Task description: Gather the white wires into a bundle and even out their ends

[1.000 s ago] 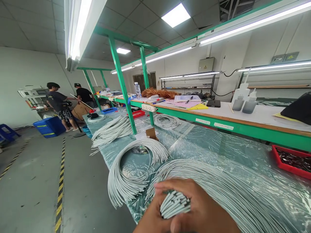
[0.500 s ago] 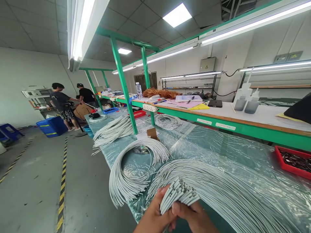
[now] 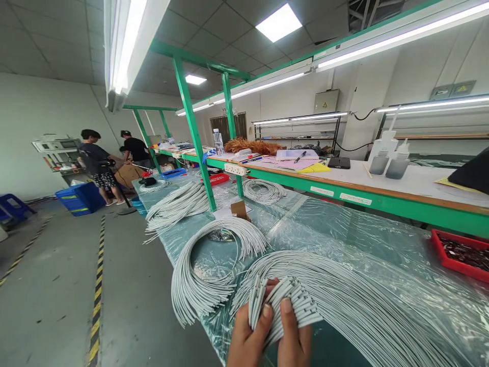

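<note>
Both my hands grip one bundle of white cables (image 3: 290, 298) near its cut ends, which point up and away from me. My left hand (image 3: 250, 331) has its thumb pressed across a smaller portion at the bundle's left. My right hand (image 3: 292, 331) holds the larger portion, its thumb lying along the cables. A narrow gap shows between the two portions. Just beyond the hands, a long curved bundle of white cables (image 3: 344, 290) lies on the table and runs off to the lower right. Left of it rests a looped white cable bundle (image 3: 191, 270).
Plastic film covers the table (image 3: 324, 224). Farther along lie another cable pile (image 3: 183, 204) and a cable coil (image 3: 264, 191). A red tray (image 3: 458, 265) of small dark parts stands at right. A green post (image 3: 194, 137) rises from the table. Two people (image 3: 97, 163) stand at far left.
My hands have turned, and both thumbs now show on top of the cables. The held ends have fanned wider, parting into a small left portion and a larger right one.
</note>
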Demonstrator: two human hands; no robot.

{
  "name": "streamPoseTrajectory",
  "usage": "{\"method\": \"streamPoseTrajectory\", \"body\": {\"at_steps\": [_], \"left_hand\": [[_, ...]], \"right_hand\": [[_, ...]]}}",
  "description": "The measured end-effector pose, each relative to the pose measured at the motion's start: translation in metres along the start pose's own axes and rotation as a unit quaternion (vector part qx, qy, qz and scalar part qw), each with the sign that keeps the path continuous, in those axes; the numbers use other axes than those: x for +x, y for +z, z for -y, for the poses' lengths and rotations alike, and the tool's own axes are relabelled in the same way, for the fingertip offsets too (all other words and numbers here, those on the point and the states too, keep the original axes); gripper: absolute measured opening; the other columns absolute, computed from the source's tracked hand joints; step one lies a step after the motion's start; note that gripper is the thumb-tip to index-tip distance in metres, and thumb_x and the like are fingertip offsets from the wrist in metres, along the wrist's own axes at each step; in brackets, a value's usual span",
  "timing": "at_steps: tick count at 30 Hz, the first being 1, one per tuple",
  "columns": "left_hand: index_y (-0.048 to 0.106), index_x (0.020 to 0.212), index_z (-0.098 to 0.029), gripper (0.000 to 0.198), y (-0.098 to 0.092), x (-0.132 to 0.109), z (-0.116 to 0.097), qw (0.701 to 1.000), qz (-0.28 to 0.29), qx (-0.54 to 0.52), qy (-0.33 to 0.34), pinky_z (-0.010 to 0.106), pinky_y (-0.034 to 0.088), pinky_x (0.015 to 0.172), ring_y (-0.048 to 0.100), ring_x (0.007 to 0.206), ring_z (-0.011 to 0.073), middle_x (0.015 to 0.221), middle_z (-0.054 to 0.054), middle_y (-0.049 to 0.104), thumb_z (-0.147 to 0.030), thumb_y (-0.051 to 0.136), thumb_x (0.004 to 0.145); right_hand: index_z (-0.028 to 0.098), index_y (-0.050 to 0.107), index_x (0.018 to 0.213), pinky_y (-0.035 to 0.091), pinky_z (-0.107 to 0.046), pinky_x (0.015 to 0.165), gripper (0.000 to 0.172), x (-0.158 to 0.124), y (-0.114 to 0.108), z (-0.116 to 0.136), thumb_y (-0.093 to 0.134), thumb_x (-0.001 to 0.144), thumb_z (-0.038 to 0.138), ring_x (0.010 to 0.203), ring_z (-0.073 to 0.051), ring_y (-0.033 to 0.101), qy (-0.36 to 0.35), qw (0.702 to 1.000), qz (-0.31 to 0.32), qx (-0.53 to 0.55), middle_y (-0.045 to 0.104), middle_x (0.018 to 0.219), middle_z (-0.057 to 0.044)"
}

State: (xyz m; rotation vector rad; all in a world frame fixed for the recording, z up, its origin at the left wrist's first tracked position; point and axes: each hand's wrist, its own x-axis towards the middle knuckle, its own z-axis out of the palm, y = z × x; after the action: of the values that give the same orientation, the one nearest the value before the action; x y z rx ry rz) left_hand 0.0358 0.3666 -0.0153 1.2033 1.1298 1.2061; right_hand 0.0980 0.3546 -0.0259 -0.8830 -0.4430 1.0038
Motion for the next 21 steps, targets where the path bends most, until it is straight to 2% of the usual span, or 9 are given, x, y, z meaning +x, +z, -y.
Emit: {"method": "streamPoseTrajectory", "body": {"at_steps": [2, 4, 6, 8, 12, 15, 18, 20, 21], "left_hand": [[0.069, 0.098, -0.026, 0.043, -0.002, 0.005, 0.001, 0.999, 0.032, 0.011, 0.033, 0.034, 0.039, 0.092, 0.053, 0.106, 0.0287, 0.106, 0.005, 0.067, -0.056, 0.060, 0.067], [0.069, 0.095, -0.022, 0.045, -0.003, 0.011, 0.000, 0.992, 0.111, 0.020, 0.058, 0.032, 0.045, 0.079, 0.059, 0.086, 0.0264, 0.086, 0.006, 0.069, -0.054, 0.064, 0.064], [0.069, 0.088, -0.018, 0.041, -0.003, 0.015, -0.004, 0.981, 0.187, 0.014, 0.057, 0.028, 0.045, 0.063, 0.056, 0.063, 0.0194, 0.064, 0.003, 0.063, -0.051, 0.065, 0.064], [0.068, 0.078, -0.015, 0.038, -0.003, 0.017, -0.009, 0.977, 0.212, -0.010, 0.035, 0.024, 0.041, 0.051, 0.047, 0.050, 0.0128, 0.054, -0.001, 0.053, -0.051, 0.062, 0.067], [0.064, 0.079, -0.014, 0.037, -0.004, 0.018, -0.014, 0.968, 0.242, -0.060, 0.008, 0.021, 0.037, 0.049, 0.043, 0.051, 0.0100, 0.059, -0.002, 0.052, -0.044, 0.073, 0.059], [0.061, 0.084, -0.016, 0.038, -0.006, 0.018, -0.014, 0.964, 0.247, -0.098, -0.015, 0.020, 0.038, 0.051, 0.045, 0.053, 0.0094, 0.062, -0.002, 0.056, -0.035, 0.077, 0.055], [0.061, 0.079, -0.015, 0.032, -0.006, 0.017, -0.014, 0.962, 0.243, -0.121, -0.023, 0.018, 0.036, 0.044, 0.042, 0.046, 0.0071, 0.053, -0.004, 0.051, -0.035, 0.075, 0.058], [0.060, 0.072, -0.016, 0.029, -0.005, 0.017, -0.015, 0.968, 0.218, -0.127, -0.021, 0.017, 0.036, 0.043, 0.042, 0.045, 0.0068, 0.050, -0.005, 0.050, -0.035, 0.076, 0.058], [0.059, 0.071, -0.016, 0.028, -0.005, 0.017, -0.015, 0.970, 0.205, -0.128, -0.024, 0.017, 0.036, 0.043, 0.042, 0.045, 0.0067, 0.050, -0.005, 0.050, -0.034, 0.076, 0.058]], "right_hand": [[0.019, 0.064, 0.093, 0.051, -0.029, 0.081, 0.035, 0.004, 0.000, 0.003, 0.054, 0.078, 0.049, 0.099, -0.022, 0.060, -0.018, 0.999, 0.027, -0.015, 0.066, 0.105, -0.007], [0.018, 0.065, 0.090, 0.049, -0.029, 0.084, 0.036, 0.007, -0.002, 0.006, 0.051, 0.079, 0.050, 0.100, -0.023, 0.059, -0.050, 0.996, 0.055, -0.043, 0.067, 0.103, -0.008], [0.018, 0.065, 0.091, 0.048, -0.032, 0.086, 0.038, 0.010, -0.004, 0.010, 0.050, 0.079, 0.051, 0.100, -0.024, 0.059, -0.059, 0.994, 0.072, -0.065, 0.067, 0.102, -0.008], [0.018, 0.065, 0.095, 0.048, -0.035, 0.087, 0.038, 0.011, -0.005, 0.014, 0.051, 0.080, 0.050, 0.101, -0.025, 0.059, -0.052, 0.993, 0.079, -0.076, 0.067, 0.103, -0.009], [0.021, 0.067, 0.095, 0.041, -0.038, 0.096, 0.037, 0.012, -0.008, 0.019, 0.051, 0.079, 0.050, 0.107, -0.025, 0.054, -0.092, 0.984, 0.095, -0.118, 0.066, 0.102, -0.008], [0.022, 0.068, 0.090, 0.040, -0.037, 0.096, 0.035, 0.013, -0.010, 0.020, 0.054, 0.076, 0.051, 0.104, -0.024, 0.055, -0.078, 0.984, 0.099, -0.124, 0.067, 0.094, -0.006], [0.020, 0.065, 0.083, 0.053, -0.032, 0.074, 0.032, 0.015, -0.010, 0.022, 0.063, 0.070, 0.048, 0.071, -0.019, 0.062, -0.035, 0.993, 0.075, -0.083, 0.067, 0.079, -0.004], [0.018, 0.061, 0.071, 0.052, -0.026, 0.048, 0.028, 0.017, -0.008, 0.027, 0.065, 0.068, 0.046, 0.043, -0.012, 0.052, -0.015, 0.994, 0.076, -0.075, 0.059, 0.059, 0.001], [0.018, 0.059, 0.067, 0.048, -0.024, 0.041, 0.028, 0.018, -0.008, 0.030, 0.065, 0.069, 0.045, 0.037, -0.010, 0.046, -0.022, 0.994, 0.075, -0.080, 0.054, 0.053, 0.002]]}}
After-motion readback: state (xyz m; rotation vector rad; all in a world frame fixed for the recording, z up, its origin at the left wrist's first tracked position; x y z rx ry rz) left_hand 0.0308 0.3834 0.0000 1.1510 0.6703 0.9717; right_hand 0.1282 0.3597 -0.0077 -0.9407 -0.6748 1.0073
